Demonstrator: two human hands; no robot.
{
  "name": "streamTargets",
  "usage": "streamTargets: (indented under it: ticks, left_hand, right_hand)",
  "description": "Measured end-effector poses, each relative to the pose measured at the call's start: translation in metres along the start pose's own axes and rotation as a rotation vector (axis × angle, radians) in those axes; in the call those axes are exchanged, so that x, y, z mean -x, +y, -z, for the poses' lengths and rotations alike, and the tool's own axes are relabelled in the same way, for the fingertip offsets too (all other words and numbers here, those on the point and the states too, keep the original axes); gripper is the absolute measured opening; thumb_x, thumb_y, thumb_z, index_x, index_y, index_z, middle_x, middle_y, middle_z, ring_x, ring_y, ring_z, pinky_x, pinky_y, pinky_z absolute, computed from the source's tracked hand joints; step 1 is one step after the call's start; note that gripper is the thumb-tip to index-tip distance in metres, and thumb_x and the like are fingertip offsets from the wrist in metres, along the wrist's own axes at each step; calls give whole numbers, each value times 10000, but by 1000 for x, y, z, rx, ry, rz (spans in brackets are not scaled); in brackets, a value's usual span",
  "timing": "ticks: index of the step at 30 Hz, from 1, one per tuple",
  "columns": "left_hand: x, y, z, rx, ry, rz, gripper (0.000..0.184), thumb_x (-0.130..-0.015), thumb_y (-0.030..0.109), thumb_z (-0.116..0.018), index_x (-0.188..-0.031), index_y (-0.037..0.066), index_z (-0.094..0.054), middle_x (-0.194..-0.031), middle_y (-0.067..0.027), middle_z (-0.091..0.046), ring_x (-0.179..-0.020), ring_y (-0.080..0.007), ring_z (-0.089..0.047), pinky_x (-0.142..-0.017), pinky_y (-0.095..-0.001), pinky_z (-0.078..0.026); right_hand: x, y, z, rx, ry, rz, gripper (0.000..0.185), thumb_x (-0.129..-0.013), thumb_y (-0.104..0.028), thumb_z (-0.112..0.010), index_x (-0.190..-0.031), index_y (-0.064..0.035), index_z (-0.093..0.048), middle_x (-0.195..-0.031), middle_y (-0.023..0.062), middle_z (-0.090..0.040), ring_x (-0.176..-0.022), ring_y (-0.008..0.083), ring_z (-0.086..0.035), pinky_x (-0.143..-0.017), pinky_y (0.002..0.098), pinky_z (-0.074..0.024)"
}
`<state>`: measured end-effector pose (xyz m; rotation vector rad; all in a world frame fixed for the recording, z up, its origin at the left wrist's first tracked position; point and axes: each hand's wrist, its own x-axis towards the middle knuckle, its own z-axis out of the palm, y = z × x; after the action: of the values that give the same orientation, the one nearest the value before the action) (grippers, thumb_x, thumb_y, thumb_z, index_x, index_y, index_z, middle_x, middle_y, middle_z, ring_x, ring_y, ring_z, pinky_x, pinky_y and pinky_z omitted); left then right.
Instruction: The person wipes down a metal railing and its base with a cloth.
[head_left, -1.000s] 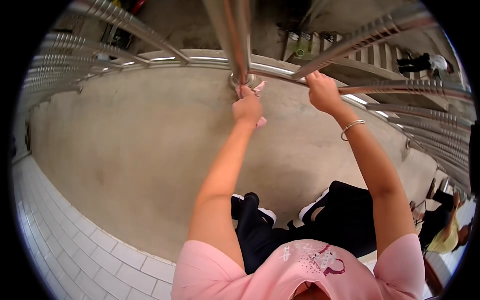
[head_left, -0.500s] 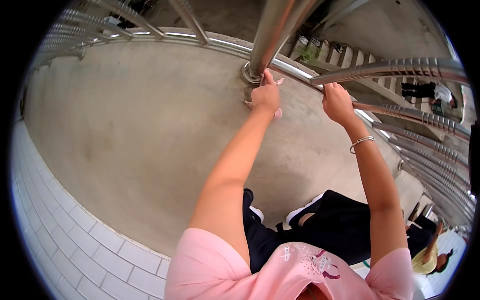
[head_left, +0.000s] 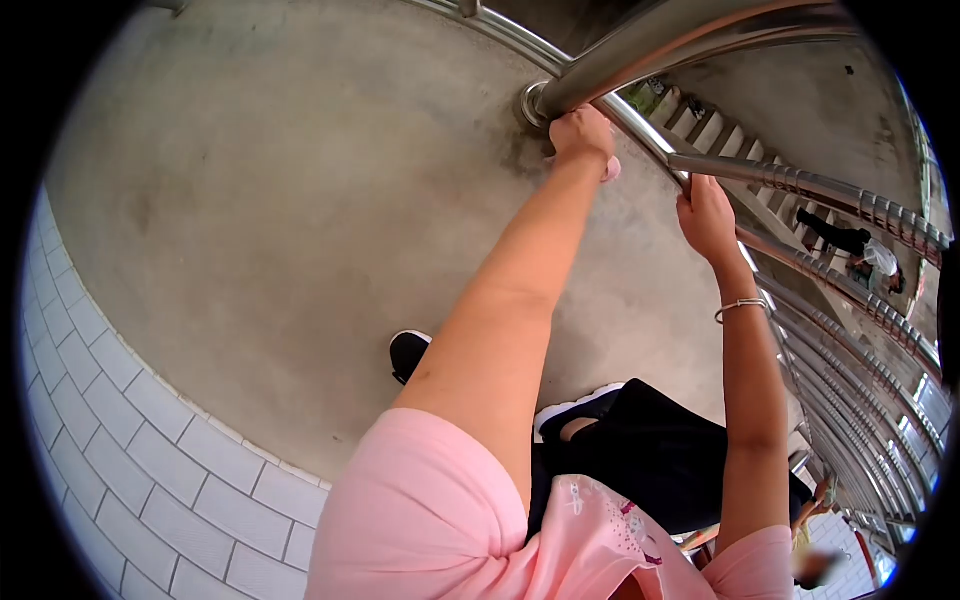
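Note:
My left hand (head_left: 584, 135) is closed around a pink cloth (head_left: 611, 170), a bit of which sticks out beside the wrist. It presses low on a thick shiny metal post (head_left: 650, 50), close to the round base collar (head_left: 530, 103). Its fingertips are partly hidden. Over to the right, my right hand (head_left: 708, 218), with a bracelet (head_left: 740, 308) on the wrist, has its fingers wrapped over the low metal rail (head_left: 640, 130) near the foot of a baluster (head_left: 790, 180).
Concrete floor (head_left: 270, 220) spreads to the left, bordered by a white tiled wall (head_left: 150, 450). My black shoes (head_left: 408, 352) are below my arms. Beyond the railing lie stairs (head_left: 700, 125) and a person (head_left: 880, 258). Another person (head_left: 815, 565) is at the lower right.
My view has shifted, and the post now leans further right. My left hand has moved round the post's foot with the cloth. My right hand stays on the rail. One shoe shows further left.

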<state>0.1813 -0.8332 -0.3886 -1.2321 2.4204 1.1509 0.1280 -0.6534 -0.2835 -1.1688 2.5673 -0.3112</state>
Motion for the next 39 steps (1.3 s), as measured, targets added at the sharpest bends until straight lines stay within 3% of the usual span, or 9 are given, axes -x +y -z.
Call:
streamTargets:
  ticks: [3, 6, 14, 16, 26, 32, 34, 35, 39]
  left_hand:
    - [15, -14, 16, -150, -14, -189, 529, -862, 244, -499, -1320, 4, -384, -963, -169, -685, -882, -311, -672, -758, -405, -518]
    - [26, -40, 19, -199, 4, -322, 535, -878, 267, -480, -1353, 60, -347, -904, -167, -686, -822, -317, -674, -706, -430, -518]
    - [39, -99, 52, -364, -67, -411, 522, -866, 262, -494, -1374, 260, -376, -852, -134, -687, -779, -308, -673, -661, -438, -512]
    - [38, -108, 53, -322, 97, -298, 518, -858, 260, -497, -1361, 317, -389, -850, -117, -689, -776, -312, -671, -658, -446, -515]
    - [14, -96, 71, -240, 73, -284, 512, -855, 245, -492, -1355, 312, -403, -890, -126, -684, -817, -323, -661, -670, -451, -516]
    - [-12, -75, 63, -189, 49, -320, 410, -856, 277, -504, -1262, 251, -453, -968, -117, -677, -850, -334, -657, -689, -451, -516]
    - [-6, -74, 48, -55, 145, -206, 423, -843, 309, -536, -1225, 147, -455, -988, -134, -671, -867, -342, -654, -703, -447, -516]
    - [8, -76, 35, -105, 281, -249, 546, -820, 324, -579, -1251, 32, -414, -910, -171, -672, -798, -340, -669, -669, -444, -523]
    - [61, -60, 21, -342, 83, -305, 612, -822, 248, -587, -1242, -134, -362, -901, -187, -665, -795, -259, -684, -613, -388, -533]
  right_hand:
    - [-1, 3, 0, 8, -8, 18, 261, -780, -19, -558, -999, 5, -420, -857, 196, -513, -812, 403, -503, -715, 478, -391]
    - [-1, 4, 0, 11, -10, 13, 260, -780, -18, -558, -999, 4, -419, -853, 193, -510, -806, 401, -501, -713, 475, -392]
    - [-1, 11, -3, 46, -15, 13, 265, -781, -18, -545, -1010, 10, -416, -869, 201, -506, -816, 404, -496, -708, 473, -385]
    - [-1, 10, -3, 53, -12, 19, 263, -781, -18, -543, -1009, 11, -415, -870, 203, -505, -815, 404, -496, -707, 473, -385]
    - [-1, -5, 4, 67, -42, -37, 247, -760, 13, -520, -996, 13, -447, -920, 220, -545, -856, 423, -524, -728, 498, -407]
    - [-3, -2, 6, 68, -74, -40, 230, -759, -5, -531, -972, 9, -445, -913, 224, -539, -852, 420, -524, -737, 495, -404]
    - [-2, -5, 7, 57, -86, -55, 229, -758, -12, -533, -965, 8, -436, -902, 221, -539, -850, 421, -523, -735, 496, -404]
    - [-3, -8, 7, 52, -76, -60, 233, -757, -12, -533, -966, 7, -433, -899, 219, -539, -848, 421, -523, -735, 497, -405]
    - [-1, 0, 3, 40, -36, -34, 205, -786, -49, -551, -934, -1, -418, -861, 188, -510, -812, 394, -499, -702, 461, -387]
